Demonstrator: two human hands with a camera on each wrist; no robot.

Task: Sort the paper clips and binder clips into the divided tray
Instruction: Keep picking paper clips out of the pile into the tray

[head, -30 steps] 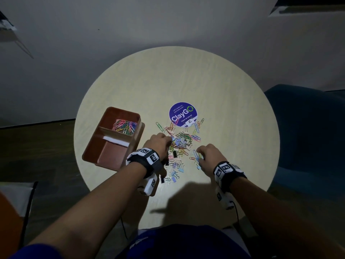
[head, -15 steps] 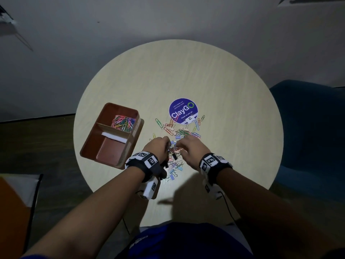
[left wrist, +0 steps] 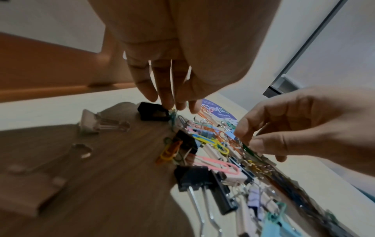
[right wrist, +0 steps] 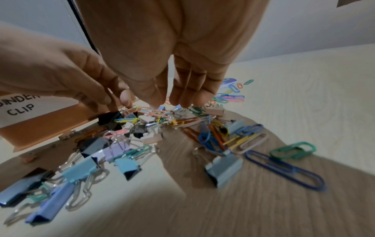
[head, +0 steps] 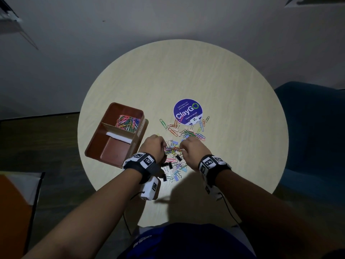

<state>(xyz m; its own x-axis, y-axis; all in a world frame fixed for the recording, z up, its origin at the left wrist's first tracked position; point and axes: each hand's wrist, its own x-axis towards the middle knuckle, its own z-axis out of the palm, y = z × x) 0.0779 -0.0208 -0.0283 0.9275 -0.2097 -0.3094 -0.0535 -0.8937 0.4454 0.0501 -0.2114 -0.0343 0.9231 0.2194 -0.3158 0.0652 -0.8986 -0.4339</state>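
With both hands down in the mixed pile (head: 174, 146) beside the divided tray (head: 97, 144), left hand (head: 152, 147) and right hand (head: 191, 149) pinching paper clips, fingertips together, probably to pull them free of binder clips (head: 167, 165)

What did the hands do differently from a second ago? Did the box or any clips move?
The right hand slid left from the pile's right edge into its middle, meeting the left hand; both now pick at the heap of coloured paper clips and binder clips. The left hand barely shifted. The brown divided tray, its sorted paper clips and the round purple sticker stayed put.
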